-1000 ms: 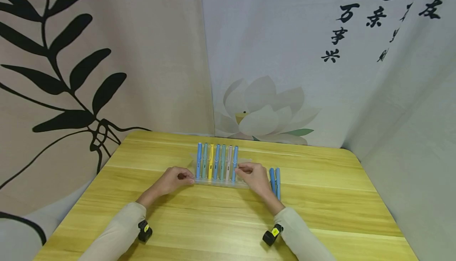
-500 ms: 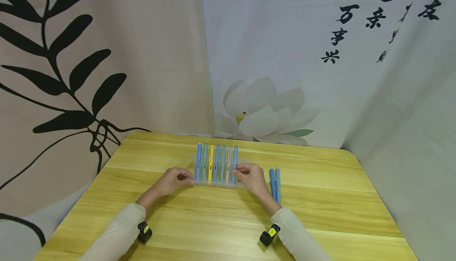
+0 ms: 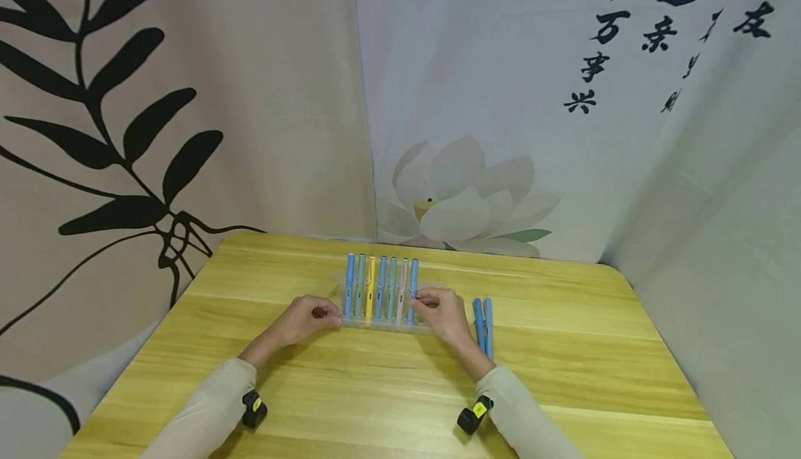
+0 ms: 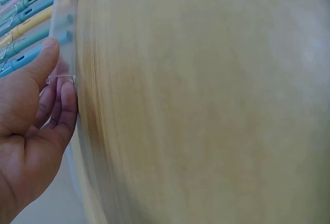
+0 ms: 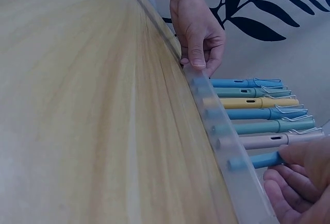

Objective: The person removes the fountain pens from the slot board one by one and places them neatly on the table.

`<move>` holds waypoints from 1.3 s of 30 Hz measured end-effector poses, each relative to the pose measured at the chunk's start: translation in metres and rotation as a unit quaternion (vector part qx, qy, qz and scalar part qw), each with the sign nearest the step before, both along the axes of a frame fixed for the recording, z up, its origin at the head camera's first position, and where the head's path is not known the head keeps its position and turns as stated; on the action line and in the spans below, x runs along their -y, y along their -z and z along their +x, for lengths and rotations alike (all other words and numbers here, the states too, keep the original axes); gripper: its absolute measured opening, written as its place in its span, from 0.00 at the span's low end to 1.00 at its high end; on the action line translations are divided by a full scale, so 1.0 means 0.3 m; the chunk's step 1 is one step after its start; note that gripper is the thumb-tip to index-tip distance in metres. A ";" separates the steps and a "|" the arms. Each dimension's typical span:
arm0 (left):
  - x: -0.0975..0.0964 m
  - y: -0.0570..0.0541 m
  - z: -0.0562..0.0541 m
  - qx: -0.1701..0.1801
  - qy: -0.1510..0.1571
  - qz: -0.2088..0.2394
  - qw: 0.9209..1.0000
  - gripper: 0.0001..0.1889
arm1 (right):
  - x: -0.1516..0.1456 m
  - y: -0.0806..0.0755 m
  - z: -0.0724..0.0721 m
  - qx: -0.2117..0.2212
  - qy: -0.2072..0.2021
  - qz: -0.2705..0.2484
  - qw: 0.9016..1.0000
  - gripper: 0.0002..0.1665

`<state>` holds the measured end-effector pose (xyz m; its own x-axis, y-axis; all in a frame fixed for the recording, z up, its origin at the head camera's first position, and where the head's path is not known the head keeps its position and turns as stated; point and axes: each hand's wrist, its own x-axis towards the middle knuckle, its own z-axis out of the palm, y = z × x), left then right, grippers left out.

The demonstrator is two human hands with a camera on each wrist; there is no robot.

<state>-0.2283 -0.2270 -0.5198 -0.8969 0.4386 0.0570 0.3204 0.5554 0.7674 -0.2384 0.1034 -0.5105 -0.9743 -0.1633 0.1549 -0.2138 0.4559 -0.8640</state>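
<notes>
Pen rack point(image 5: 245, 190), one: clear, glossy plastic, long and straight-edged, on the table point(image 3: 375, 389), its place unchanged over the last second. Left hand point(image 3: 303, 318): grips the rack's left end, unmoved. Right hand point(image 3: 447, 314): slightly farther left along the rack now, thumb and fingers pinching the end blue pen point(image 5: 265, 160), last in the rack's row; the row itself looks the same, so this seems a small adjustment to a pen already seated. Contents of rack: seven slim, round-barrelled pens, side by side, smooth pastel finish, among them one yellow pen point(image 5: 234, 102) and one lilac pen point(image 5: 258, 141); bent-wire clips on several. Right of rack, apart from it: two loose blue pens point(image 3: 489, 323), lying side by side. Table surface: pale yellow, streaked wood grain.
</notes>
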 end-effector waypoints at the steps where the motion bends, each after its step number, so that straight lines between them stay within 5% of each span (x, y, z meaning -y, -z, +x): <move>1: 0.000 0.000 0.000 0.000 0.000 0.000 1.000 0.05 | -0.001 -0.002 0.000 -0.005 -0.001 0.000 1.000 0.13; 39: 0.000 0.004 -0.001 -0.008 0.008 0.008 1.000 0.06 | -0.136 -0.146 0.060 -0.043 0.045 -0.024 0.998 0.13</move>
<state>-0.2285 -0.2269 -0.5210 -0.8883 0.4525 0.0784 0.3422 0.5382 0.7702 -0.2203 0.1442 -0.4667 -0.9675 -0.0657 0.2440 -0.2479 0.4346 -0.8659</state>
